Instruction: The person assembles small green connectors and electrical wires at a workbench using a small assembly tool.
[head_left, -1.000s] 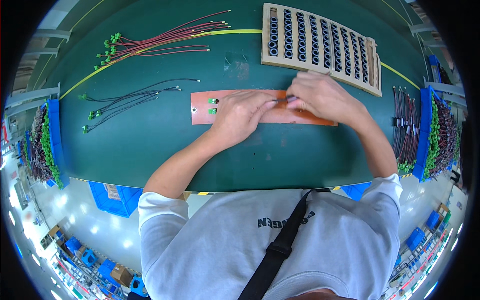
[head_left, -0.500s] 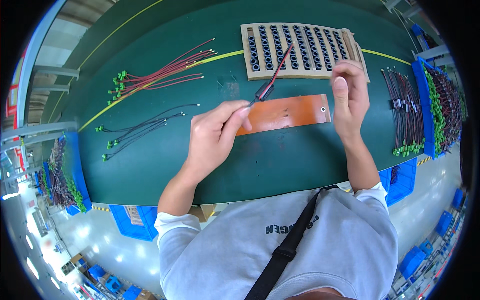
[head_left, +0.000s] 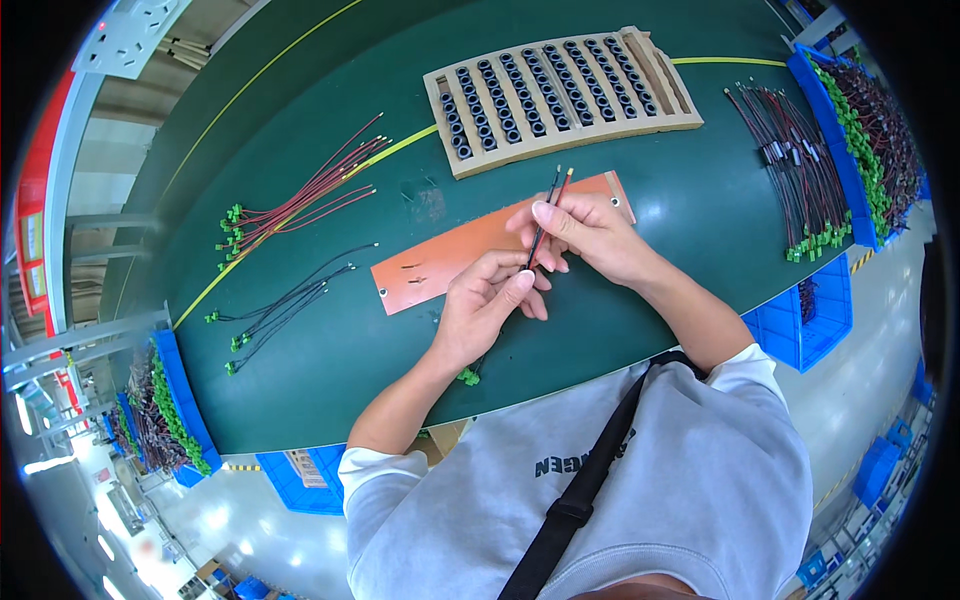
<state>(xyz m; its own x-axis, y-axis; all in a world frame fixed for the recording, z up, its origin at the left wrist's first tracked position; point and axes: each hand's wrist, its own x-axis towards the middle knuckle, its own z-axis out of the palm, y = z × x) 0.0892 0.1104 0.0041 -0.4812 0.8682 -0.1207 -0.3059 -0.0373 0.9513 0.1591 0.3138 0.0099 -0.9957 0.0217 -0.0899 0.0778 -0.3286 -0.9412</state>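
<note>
Over the near edge of the orange strip, my two hands meet on a pair of thin wires, one black and one red (head_left: 564, 186). Their bare tips point away from me. My left hand (head_left: 485, 305) pinches the pair lower down, fingers closed. My right hand (head_left: 595, 238) grips it just above, thumb against the wires. A green connector (head_left: 468, 377) shows below my left wrist, on the near part of the table; whether it belongs to these wires is hidden. The orange strip (head_left: 440, 262) lies flat and slanted, partly covered by my hands.
A tan tray (head_left: 560, 143) of black ring cores stands at the back. Red wires (head_left: 300, 205) and black wires (head_left: 290, 300) with green connectors lie left. Finished-looking cables (head_left: 795, 165) lie right, beside a blue bin (head_left: 835, 150). Another blue bin (head_left: 185, 405) stands left.
My right hand has come in from the right and closed on the wires. My left hand has moved down and slightly right. The black core seen on the wires is now hidden. The view has shifted.
</note>
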